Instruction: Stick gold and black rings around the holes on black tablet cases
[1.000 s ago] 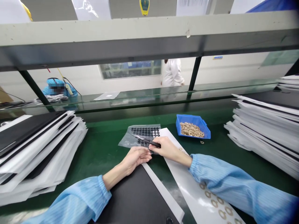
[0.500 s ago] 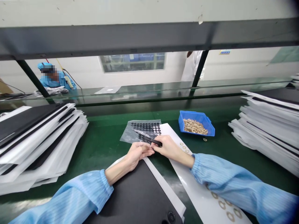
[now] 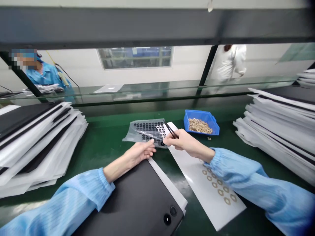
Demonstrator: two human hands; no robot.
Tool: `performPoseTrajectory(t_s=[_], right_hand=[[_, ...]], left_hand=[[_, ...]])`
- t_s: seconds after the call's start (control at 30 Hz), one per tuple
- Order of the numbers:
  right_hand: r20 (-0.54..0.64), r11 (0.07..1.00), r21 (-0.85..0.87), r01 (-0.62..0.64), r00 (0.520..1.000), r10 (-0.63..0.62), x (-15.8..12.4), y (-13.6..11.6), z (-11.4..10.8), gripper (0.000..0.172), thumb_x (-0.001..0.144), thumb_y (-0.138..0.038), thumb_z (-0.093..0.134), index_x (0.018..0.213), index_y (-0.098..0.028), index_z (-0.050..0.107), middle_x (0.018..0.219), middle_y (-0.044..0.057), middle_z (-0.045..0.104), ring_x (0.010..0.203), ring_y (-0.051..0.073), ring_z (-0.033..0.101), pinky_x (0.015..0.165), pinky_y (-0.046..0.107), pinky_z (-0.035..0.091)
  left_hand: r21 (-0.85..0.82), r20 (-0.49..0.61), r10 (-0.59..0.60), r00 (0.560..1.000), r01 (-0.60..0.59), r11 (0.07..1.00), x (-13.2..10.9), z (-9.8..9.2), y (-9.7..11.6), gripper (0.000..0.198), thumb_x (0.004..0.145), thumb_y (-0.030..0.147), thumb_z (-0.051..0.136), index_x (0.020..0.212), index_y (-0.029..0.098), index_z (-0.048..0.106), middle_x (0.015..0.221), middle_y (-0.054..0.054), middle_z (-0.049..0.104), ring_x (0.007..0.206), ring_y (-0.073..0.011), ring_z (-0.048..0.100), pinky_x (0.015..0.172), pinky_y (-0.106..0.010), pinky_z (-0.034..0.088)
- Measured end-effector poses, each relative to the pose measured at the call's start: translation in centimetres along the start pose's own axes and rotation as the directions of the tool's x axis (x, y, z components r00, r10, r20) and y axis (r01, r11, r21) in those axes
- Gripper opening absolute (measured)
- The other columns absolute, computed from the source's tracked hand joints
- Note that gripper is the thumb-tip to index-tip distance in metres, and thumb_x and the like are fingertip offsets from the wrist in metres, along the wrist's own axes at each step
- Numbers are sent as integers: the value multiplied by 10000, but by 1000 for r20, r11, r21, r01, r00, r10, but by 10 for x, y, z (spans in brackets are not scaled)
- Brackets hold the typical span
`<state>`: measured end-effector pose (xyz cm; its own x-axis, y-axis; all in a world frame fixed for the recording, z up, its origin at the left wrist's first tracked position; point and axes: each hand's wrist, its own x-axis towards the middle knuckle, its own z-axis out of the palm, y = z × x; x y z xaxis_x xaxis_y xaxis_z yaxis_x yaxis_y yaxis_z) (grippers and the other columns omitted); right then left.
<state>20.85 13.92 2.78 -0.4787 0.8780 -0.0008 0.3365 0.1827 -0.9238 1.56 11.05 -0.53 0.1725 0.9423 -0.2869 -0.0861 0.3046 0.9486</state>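
My right hand (image 3: 183,141) gripping black tweezers (image 3: 175,135) near a sheet of black rings (image 3: 161,129), my left hand (image 3: 138,154) loose, thumb apart from fingers, at a clear plastic bag's edge (image 3: 131,133)

Dark tweezers (image 3: 171,130) slanted beside rows of black rings (image 3: 149,126); black panel (image 3: 133,196) flat

My remote tally
I counted two hands (image 3: 139,153) (image 3: 185,142), one pair of tweezers (image 3: 171,130), one bag (image 3: 131,131), one bin (image 3: 205,131), two big stacks (image 3: 59,141) (image 3: 273,131).
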Motion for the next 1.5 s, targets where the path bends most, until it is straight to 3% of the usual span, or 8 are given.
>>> performPoseTrajectory(t_s=[0.13, 0.2, 0.3, 0.37, 0.43, 0.93, 1.3, 1.5], right_hand=[[126, 982, 98, -160, 981, 148, -42, 0, 6, 97, 665, -224, 645, 627, -135, 640, 569, -17, 544, 433, 47, 324, 388, 202, 202], [212, 973, 97, -211, 959, 187, -63, 3, 14, 71, 674, -195, 644, 641, -136, 667, 584, -7, 585, 483, 66, 414, 431, 198, 286], [348, 957, 50, -287, 903, 252, -88, 7, 27, 61, 678, -165, 633, 646, -128, 670, 560, -20, 568, 520, 81, 459, 498, 200, 358], [394, 944, 6, -329, 869, 300, -99, 7, 34, 65, 683, -155, 611, 640, -129, 652, 529, -41, 516, 498, 72, 433, 486, 193, 348], [372, 945, -35, -325, 873, 314, -105, 8, 39, 67, 683, -138, 582, 638, -137, 632, 528, -52, 485, 495, 66, 414, 482, 186, 336], [220, 936, -52, -347, 911, 350, -113, 15, 50, 59, 687, -156, 545, 635, -143, 570, 550, -47, 491, 516, 73, 427, 490, 184, 365], [196, 942, -176, -287, 927, 319, -112, 11, 50, 94, 669, -135, 542, 583, -163, 514, 514, -63, 463, 485, 64, 405, 459, 180, 343], [272, 950, -122, -287, 911, 310, -109, 15, 48, 85, 708, -182, 602, 656, -174, 534, 554, -57, 501, 524, 85, 470, 498, 196, 386]], left_hand=[[165, 43, -16, 999, 9, 986, -28, -1, 7, 176, 798, 223, 672, 690, 85, 652, 681, -23, 631, 636, -92, 538, 625, -175, 398], [344, 79, 49, 996, -73, 936, -45, -1, 3, 142, 777, 229, 680, 697, 116, 650, 686, 12, 620, 657, -96, 520, 627, -173, 370], [648, 274, 220, 936, -349, 677, -64, 0, -10, 174, 831, 245, 574, 686, 155, 606, 691, 21, 595, 671, -125, 507, 627, -213, 366], [701, 404, 284, 870, -493, 515, -68, 2, -19, 168, 845, 204, 522, 693, 167, 583, 706, 11, 591, 713, -143, 505, 655, -235, 373], [705, 455, 308, 835, -550, 448, -68, 3, -25, 152, 846, 175, 506, 713, 173, 578, 710, 7, 586, 742, -150, 496, 667, -242, 373], [698, 484, 305, 820, -572, 431, -61, 2, -26, 146, 863, 163, 508, 725, 181, 551, 697, 14, 559, 759, -149, 477, 670, -243, 377], [699, 490, 306, 816, -577, 422, -61, 2, -27, 148, 875, 178, 494, 757, 167, 583, 706, 7, 555, 759, -146, 470, 669, -247, 376], [694, 490, 310, 815, -580, 427, -61, 3, -25, 169, 875, 193, 486, 727, 167, 564, 690, 6, 552, 744, -146, 469, 655, -245, 380]])
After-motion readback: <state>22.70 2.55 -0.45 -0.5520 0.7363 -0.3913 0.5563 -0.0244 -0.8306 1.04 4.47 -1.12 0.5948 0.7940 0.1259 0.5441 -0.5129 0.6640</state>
